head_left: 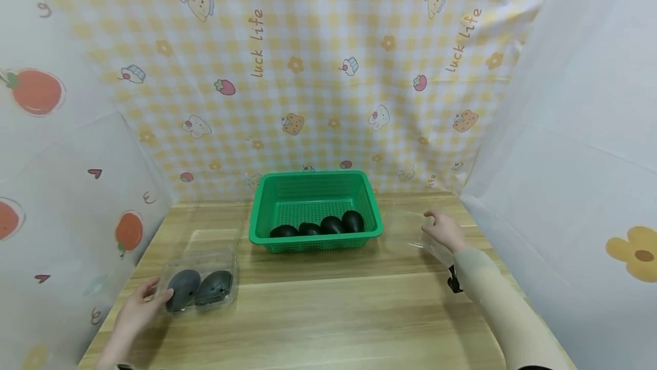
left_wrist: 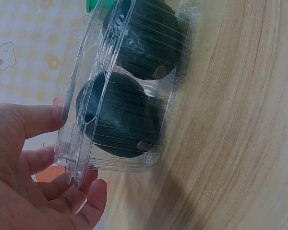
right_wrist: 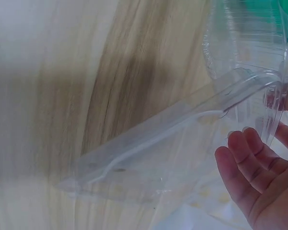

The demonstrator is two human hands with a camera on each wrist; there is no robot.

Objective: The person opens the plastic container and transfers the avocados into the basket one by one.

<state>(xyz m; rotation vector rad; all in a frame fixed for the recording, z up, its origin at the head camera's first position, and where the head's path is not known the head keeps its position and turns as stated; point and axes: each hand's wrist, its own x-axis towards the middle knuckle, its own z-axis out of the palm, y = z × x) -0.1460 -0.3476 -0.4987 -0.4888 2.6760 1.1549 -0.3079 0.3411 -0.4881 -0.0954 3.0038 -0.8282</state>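
Observation:
At the left of the head view, my left hand grips the near left edge of a clear plastic clamshell box. Two dark avocados lie side by side in that box. The left wrist view shows the thumb and fingers on either side of the box's rim. On the right, my right hand pinches the edge of another clear plastic clamshell box, whose lid stands open. No avocado shows inside this one. Its outline is faint in the head view.
A green plastic basket stands at the back middle, with several dark avocados along its near side. A patterned curtain closes off the back of the wooden table. A small black item hangs by the right sleeve.

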